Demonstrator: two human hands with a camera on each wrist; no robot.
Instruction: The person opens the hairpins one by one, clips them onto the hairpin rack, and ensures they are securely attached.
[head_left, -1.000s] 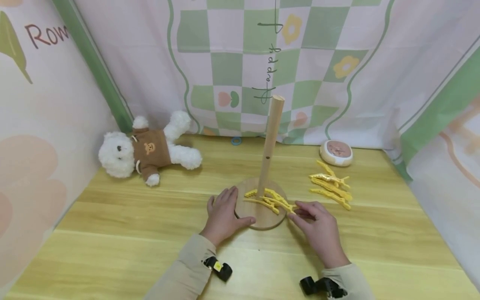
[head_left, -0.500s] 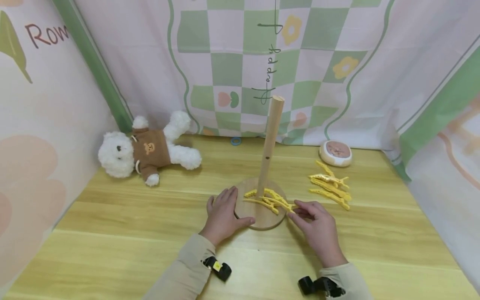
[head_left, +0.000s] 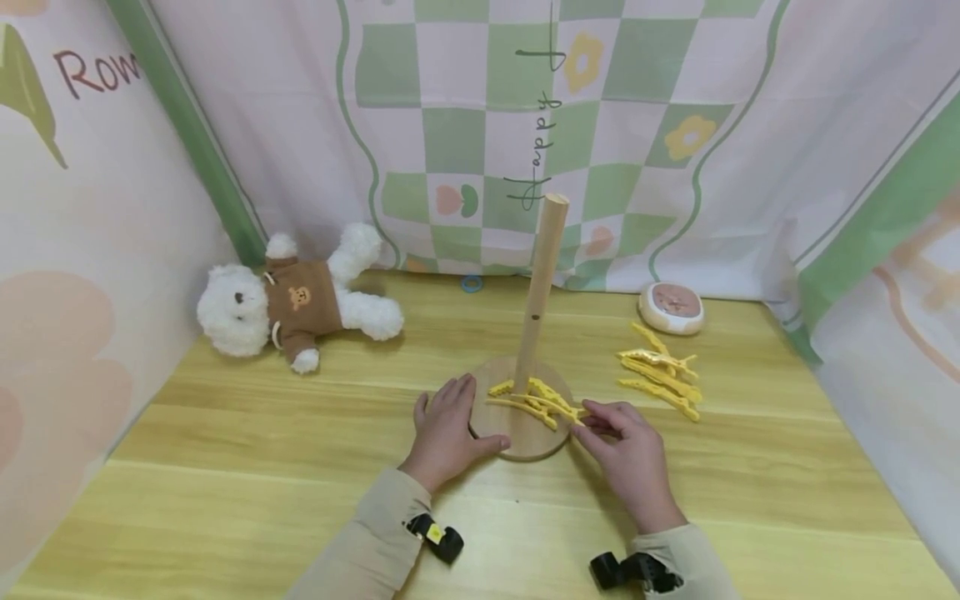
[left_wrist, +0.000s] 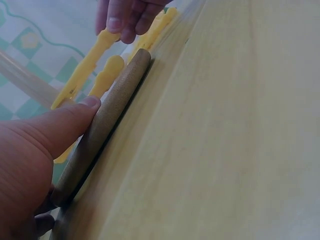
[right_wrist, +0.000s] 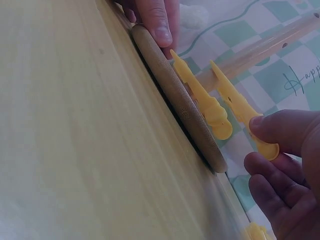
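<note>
A wooden stand with a round base point(head_left: 525, 446) and an upright post point(head_left: 542, 275) is in the middle of the head view. My left hand point(head_left: 447, 437) grips the base's left edge, its thumb lying over the near rim. Between thumb and fingers, my right hand point(head_left: 628, 458) pinches the rear end of a yellow hair clip point(right_wrist: 235, 102). That clip points left toward the post, and its tip overlaps the post in the right wrist view. Lower down, a second yellow hair clip point(right_wrist: 200, 97) sits close over the base around the post's foot.
Several more yellow hair clips point(head_left: 660, 387) lie to the right, in front of a small white device with a pinkish top point(head_left: 672, 307). A white plush toy in a brown shirt point(head_left: 303, 304) lies at the left. A blue ring point(head_left: 471, 283) is near the back curtain point(head_left: 450, 67).
My right hand has shifted slightly left with the pinched hair clip, toward the post. The left hand and the stand keep their place.
</note>
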